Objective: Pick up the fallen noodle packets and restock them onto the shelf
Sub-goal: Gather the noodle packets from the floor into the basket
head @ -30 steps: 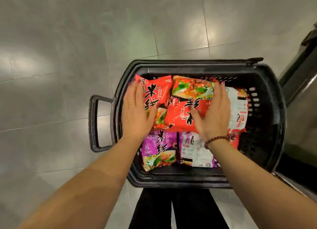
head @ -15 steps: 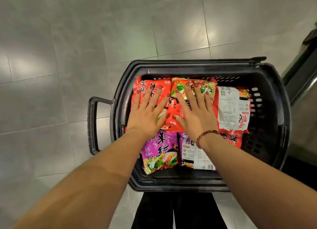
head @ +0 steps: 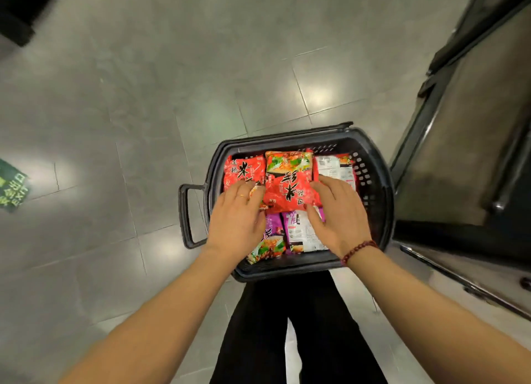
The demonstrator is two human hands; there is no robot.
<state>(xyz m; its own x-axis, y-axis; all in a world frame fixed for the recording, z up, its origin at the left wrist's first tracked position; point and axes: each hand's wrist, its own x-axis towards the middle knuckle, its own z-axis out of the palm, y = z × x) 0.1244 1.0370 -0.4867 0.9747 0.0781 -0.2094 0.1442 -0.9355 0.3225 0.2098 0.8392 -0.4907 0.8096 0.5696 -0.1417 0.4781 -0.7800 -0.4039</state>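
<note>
Red noodle packet (head: 288, 195) in the black basket (head: 373, 182) is gripped by left hand (head: 238, 219) and right hand (head: 336, 219), fingers curled around its side edges.

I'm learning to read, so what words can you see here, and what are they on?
"米" on the left red packet.
"米" on the middle red packet.
Too blurred or small to read: white packet, purple packets, green floor sign.
</note>
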